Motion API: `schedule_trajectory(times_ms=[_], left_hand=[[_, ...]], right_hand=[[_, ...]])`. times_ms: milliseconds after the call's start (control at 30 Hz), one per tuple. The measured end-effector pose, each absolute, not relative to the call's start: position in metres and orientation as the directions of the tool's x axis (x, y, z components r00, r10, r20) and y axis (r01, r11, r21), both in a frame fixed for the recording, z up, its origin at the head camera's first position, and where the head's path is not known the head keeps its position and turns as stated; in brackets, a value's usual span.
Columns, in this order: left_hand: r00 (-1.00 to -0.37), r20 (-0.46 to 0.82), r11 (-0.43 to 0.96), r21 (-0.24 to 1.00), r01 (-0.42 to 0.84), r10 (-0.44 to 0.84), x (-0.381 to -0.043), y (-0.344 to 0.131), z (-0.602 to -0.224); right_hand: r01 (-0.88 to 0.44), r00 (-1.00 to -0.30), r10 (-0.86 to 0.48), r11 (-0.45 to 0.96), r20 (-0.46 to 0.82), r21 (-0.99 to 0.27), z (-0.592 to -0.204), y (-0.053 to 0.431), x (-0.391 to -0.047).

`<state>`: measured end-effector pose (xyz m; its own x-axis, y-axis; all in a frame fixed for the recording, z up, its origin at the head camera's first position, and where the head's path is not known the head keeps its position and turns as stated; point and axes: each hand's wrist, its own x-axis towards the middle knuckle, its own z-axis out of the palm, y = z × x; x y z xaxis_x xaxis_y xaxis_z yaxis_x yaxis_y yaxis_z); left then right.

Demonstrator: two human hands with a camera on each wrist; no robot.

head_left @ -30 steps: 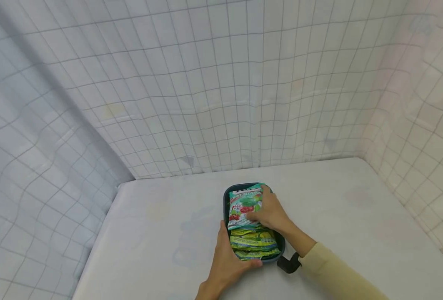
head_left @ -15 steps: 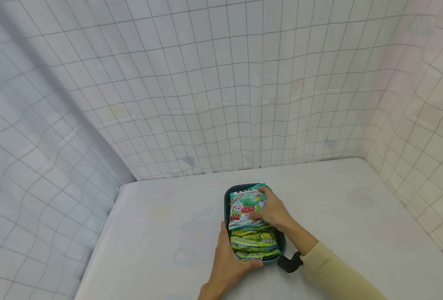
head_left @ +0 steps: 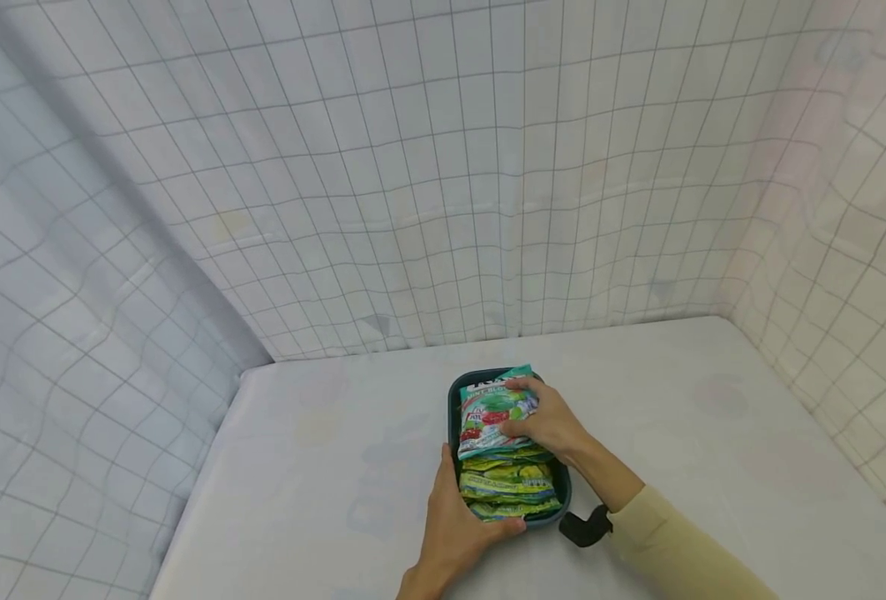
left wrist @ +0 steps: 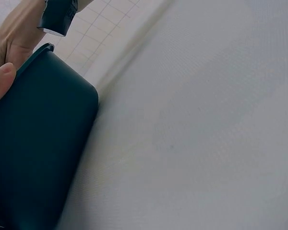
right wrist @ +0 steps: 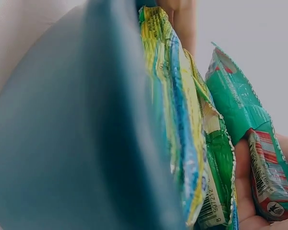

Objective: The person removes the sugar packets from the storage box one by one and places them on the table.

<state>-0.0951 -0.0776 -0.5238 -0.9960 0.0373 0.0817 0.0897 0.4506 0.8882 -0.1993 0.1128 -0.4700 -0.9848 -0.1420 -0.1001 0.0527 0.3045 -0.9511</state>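
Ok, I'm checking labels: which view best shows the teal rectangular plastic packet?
Head view: the packet shows its printed front, partly behind the right hand. Right wrist: its barcode and serrated edge. Left wrist: not visible.

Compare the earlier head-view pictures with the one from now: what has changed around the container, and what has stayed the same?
The right hand has shifted slightly to the person's right on the teal packet; the black device at its wrist moved right too. No clear new grip or release shows. The left hand stays at the near-left corner of the container, and the yellow packets look unmoved.
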Motion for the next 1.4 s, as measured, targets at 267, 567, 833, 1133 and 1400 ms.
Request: schedule_trajectory(times_ms=[267,567,833,1133,1400], left_hand=[[-0.994,0.106,0.439,0.892,0.109,0.032,-0.097,-0.077,-0.523],[-0.989,0.145,0.420,0.896,0.145,0.031,-0.100,-0.077,-0.524],[-0.990,0.138,0.437,0.890,0.133,0.019,-0.101,-0.076,-0.524],[-0.991,0.133,0.423,0.896,0.132,0.026,-0.101,-0.074,-0.521],[-0.997,0.081,0.459,0.886,0.072,0.001,-0.100,-0.073,-0.522]], right_hand=[[0.061,-0.980,-0.175,0.183,-0.094,-0.981,-0.470,0.118,-0.197],[0.073,-0.980,-0.177,0.086,-0.087,-0.994,-0.468,0.123,-0.196],[0.049,-0.983,-0.176,0.061,-0.059,-0.997,-0.461,0.131,-0.196],[0.017,-0.981,-0.195,0.033,-0.023,-0.999,-0.456,0.146,-0.196],[-0.010,-0.983,-0.184,0.057,-0.001,-0.998,-0.450,0.157,-0.197]])
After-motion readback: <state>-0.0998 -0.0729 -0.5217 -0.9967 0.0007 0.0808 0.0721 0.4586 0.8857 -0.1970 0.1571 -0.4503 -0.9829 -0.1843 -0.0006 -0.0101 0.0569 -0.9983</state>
